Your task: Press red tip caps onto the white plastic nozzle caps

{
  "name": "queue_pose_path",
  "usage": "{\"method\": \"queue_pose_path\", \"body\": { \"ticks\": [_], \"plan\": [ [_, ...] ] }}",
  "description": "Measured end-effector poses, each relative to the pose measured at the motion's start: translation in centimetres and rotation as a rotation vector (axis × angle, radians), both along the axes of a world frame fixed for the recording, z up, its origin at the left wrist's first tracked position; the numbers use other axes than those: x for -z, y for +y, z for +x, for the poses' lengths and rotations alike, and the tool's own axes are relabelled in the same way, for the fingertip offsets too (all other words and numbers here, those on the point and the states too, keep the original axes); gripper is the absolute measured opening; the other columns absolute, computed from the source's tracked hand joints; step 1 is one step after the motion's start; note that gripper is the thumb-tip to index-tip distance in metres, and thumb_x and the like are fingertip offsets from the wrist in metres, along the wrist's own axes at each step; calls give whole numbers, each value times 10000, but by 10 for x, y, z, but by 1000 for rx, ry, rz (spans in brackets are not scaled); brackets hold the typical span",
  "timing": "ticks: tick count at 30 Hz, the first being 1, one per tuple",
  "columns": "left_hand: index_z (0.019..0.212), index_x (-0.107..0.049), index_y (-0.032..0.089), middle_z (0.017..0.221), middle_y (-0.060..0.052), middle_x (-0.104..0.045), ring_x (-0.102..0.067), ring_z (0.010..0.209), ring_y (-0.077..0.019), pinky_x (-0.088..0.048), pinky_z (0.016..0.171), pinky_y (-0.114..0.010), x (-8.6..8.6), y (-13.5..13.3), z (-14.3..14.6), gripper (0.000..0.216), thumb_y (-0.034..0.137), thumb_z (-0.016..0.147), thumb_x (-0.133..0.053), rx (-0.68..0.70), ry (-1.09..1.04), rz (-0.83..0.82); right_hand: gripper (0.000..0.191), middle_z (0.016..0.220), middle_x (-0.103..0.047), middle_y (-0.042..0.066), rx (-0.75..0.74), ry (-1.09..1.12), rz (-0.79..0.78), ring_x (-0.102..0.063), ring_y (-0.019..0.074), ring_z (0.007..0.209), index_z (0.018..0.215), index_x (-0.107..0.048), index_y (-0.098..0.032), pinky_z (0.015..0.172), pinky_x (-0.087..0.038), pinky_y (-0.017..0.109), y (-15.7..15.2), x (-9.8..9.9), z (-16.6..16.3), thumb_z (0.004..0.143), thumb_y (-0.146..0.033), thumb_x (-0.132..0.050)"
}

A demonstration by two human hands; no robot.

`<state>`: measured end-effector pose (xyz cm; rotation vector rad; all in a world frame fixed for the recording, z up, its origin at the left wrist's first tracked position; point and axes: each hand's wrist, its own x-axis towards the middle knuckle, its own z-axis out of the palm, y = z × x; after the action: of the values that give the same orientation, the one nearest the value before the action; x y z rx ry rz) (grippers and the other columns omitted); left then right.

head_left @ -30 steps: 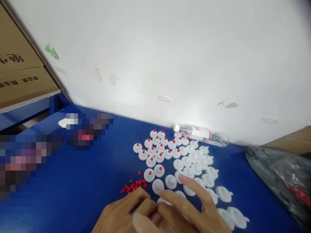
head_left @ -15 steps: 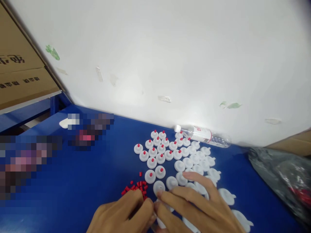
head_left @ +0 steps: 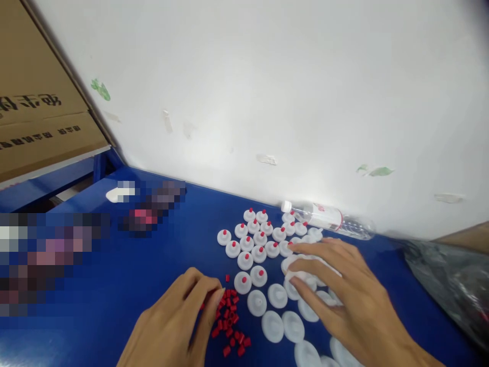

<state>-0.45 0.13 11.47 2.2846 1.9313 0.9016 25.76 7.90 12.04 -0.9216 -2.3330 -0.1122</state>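
Beside a loose pile of small red caps (head_left: 229,316), my left hand (head_left: 175,318) has its thumb and index finger pinched together. Whatever may be between those fingertips is hidden. My right hand (head_left: 344,285) reaches over the white plastic discs (head_left: 272,326), its fingers stretched and apart, with the tips on or just above several of them. Farther back, several white discs with red caps on their raised centres (head_left: 245,261) stand in loose rows. A bare-tipped white disc (head_left: 256,303) lies between my two hands.
A clear plastic bottle (head_left: 328,218) lies on its side along the white wall (head_left: 244,92). A dark plastic bag (head_left: 439,270) sits on the right of the blue table (head_left: 126,275). Cardboard boxes (head_left: 38,117) stand at left, near a white object (head_left: 116,194) and blurred items.
My hands have moved apart from their meeting point at the front. The left is now at the red caps; the right has shifted back and right over the white discs. The view has shifted slightly.
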Motion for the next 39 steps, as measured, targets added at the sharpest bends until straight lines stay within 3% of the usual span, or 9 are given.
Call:
{"method": "queue_pose_path", "body": {
  "ticks": [4,9,16,24,28,31,35,39],
  "plan": [
    [1046,-672,289,925,5,-743,-671,603,-101,-446,423,-152,21,0,-2,338,141,956,-382,22,68,-6,103,928,-690,15,43,-16,-96,-645,175,810,1007,-708,-250,818,-450,369,0,11,-8,980,-216,-615],
    [1115,-673,300,962,-6,-759,-706,673,-131,-460,435,-167,29,-2,-9,392,101,890,-420,22,105,-20,169,808,-715,-2,6,9,-156,-622,162,727,933,-707,-231,837,-424,373,6,20,-8,1016,-231,-560],
    [1040,-694,288,939,-5,-762,-718,747,-157,-513,502,-189,36,2,-11,318,166,942,-417,-13,114,-24,160,876,-746,-11,-2,-90,-183,-658,174,820,1023,-723,-230,888,-425,387,10,29,-6,1018,-225,-563],
    [1088,-695,293,961,-21,-761,-728,767,-195,-526,484,-209,35,0,-16,426,108,788,-455,51,149,-88,285,1125,-743,69,169,-241,-63,-643,257,979,1190,-708,-218,888,-433,458,13,19,6,1053,-275,-465],
    [1065,-690,282,923,-23,-752,-721,744,-201,-495,440,-201,36,0,-17,449,91,741,-446,47,200,-99,355,1129,-761,69,133,-364,23,-652,293,1036,1238,-700,-213,997,-398,548,16,26,6,1082,-301,-394],
    [1067,-683,268,931,-27,-746,-720,755,-195,-482,436,-188,39,-2,-17,457,68,741,-433,47,251,-119,337,1117,-764,71,110,-317,47,-672,292,1044,1225,-692,-194,1036,-391,559,16,25,5,1084,-307,-407],
    [1074,-685,266,967,-33,-747,-716,757,-187,-490,457,-193,39,-3,-17,460,39,780,-412,56,254,-114,140,1045,-734,67,70,-83,28,-689,235,978,1088,-671,-194,965,-490,432,10,11,7,1016,-276,-583],
    [1072,-670,279,989,-18,-747,-710,789,-174,-482,457,-188,28,0,-12,364,87,917,-403,57,211,-49,159,1092,-701,61,-58,-60,-142,-703,167,963,1131,-642,-221,835,-570,269,-8,1,1,1039,-221,-512]
  ]
}}
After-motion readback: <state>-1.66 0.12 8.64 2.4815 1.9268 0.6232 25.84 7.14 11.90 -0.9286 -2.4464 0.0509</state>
